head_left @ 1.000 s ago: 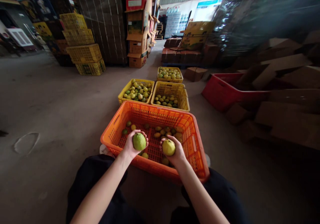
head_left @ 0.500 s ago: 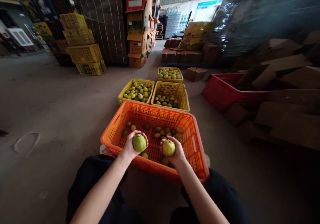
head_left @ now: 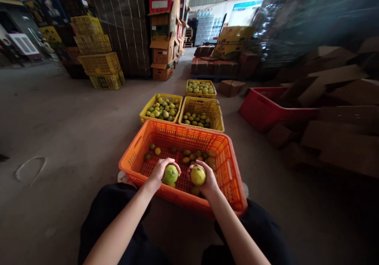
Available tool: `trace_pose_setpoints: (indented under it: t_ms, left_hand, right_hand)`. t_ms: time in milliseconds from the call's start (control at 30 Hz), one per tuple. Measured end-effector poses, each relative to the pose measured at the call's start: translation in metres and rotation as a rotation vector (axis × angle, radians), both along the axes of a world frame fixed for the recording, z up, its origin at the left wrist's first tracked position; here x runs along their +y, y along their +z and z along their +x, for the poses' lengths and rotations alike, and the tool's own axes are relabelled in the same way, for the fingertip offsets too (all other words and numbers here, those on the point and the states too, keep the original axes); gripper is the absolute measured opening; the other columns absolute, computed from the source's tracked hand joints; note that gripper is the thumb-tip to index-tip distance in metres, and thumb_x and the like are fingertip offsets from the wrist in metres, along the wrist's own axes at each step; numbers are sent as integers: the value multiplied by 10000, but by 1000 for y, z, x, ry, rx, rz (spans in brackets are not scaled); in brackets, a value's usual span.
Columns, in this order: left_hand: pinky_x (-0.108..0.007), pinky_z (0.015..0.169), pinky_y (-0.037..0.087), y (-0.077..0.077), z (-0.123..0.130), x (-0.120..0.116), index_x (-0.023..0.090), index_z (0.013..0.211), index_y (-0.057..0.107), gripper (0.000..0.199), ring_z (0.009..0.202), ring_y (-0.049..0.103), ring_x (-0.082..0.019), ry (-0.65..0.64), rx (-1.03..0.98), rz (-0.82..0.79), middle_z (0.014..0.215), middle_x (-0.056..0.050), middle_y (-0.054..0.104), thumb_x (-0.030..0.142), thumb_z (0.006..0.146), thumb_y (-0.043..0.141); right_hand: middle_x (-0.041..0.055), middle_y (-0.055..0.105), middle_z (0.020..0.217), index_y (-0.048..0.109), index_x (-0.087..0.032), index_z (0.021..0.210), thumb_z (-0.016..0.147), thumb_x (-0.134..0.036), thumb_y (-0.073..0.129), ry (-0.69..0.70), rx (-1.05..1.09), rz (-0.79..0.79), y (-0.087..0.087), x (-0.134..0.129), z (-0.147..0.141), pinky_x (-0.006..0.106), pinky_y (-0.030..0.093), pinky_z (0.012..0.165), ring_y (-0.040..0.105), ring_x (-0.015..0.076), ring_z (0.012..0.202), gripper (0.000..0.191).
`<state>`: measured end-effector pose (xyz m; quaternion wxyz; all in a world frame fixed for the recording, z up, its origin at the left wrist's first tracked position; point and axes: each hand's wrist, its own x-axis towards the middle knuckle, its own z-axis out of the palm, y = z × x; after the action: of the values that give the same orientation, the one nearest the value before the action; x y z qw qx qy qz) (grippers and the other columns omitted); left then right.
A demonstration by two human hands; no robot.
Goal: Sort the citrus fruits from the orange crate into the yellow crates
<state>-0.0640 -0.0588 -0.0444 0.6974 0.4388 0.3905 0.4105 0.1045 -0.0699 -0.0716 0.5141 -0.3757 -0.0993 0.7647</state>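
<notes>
Over the near part of an orange crate (head_left: 174,197), my left hand (head_left: 158,173) has its fingers wrapped round a green fruit (head_left: 170,173). My right hand (head_left: 209,180) grips a yellow-green fruit (head_left: 197,175) close by on the right, with a small gap between the two hands. Inside the crate lie several smaller yellow and green fruits (head_left: 186,160), mostly towards the back right, and a few at the left, one of them yellow (head_left: 158,151). Other fruit lies partly hidden beneath my hands.
Beyond the orange crate stand a yellow crate full of fruit (head_left: 142,117), a partly filled one (head_left: 221,119) and a third behind (head_left: 215,95). A red crate (head_left: 256,109) and cardboard pieces (head_left: 337,138) lie right. Yellow crates (head_left: 100,62) are stacked at the left.
My left hand has moved right, towards my right hand, and turned with the green fruit. My right hand has shifted slightly left with its fruit.
</notes>
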Motion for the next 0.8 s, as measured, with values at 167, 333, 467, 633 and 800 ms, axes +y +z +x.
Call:
trace_pose_setpoints:
  t_ms: [167, 333, 467, 633, 800]
  left_hand:
    - [-249, 527, 396, -1, 0, 1, 103, 536, 659, 394, 490, 537, -143, 2, 14, -7, 501, -66, 604, 356, 740, 437]
    - [-242, 550, 401, -1, 0, 0, 112, 529, 663, 378, 510, 545, -144, -8, 44, 18, 507, -66, 609, 338, 738, 441]
    - [-242, 561, 404, -2, 0, 0, 117, 530, 670, 365, 513, 552, -147, -9, 43, 16, 519, -70, 620, 308, 743, 443]
    - [-243, 543, 394, -5, 0, 1, 115, 516, 670, 360, 487, 546, -146, -11, 30, -19, 502, -71, 615, 294, 744, 456]
    - [-238, 527, 390, -5, 2, 1, 121, 502, 666, 362, 473, 543, -141, -23, 48, -41, 487, -66, 613, 288, 741, 453]
  right_hand:
    - [61, 618, 512, 598, -135, 554, 734, -273, 503, -12, 24, -18, -3, 0, 1, 245, 458, 417, 569, 142, 450, 246]
    - [61, 613, 501, 591, -131, 554, 738, -263, 500, -12, 23, -18, -2, 0, 0, 245, 466, 428, 567, 141, 450, 243]
    - [60, 623, 512, 585, -144, 565, 741, -248, 495, -17, 26, -26, -3, 0, 0, 249, 464, 412, 571, 147, 453, 224]
    - [70, 626, 515, 591, -136, 578, 731, -238, 502, -36, 31, -39, -4, 0, -1, 241, 469, 414, 580, 149, 444, 205]
    - [87, 619, 493, 601, -112, 559, 743, -227, 468, -46, -18, -69, -3, 0, -5, 218, 469, 417, 579, 141, 429, 254]
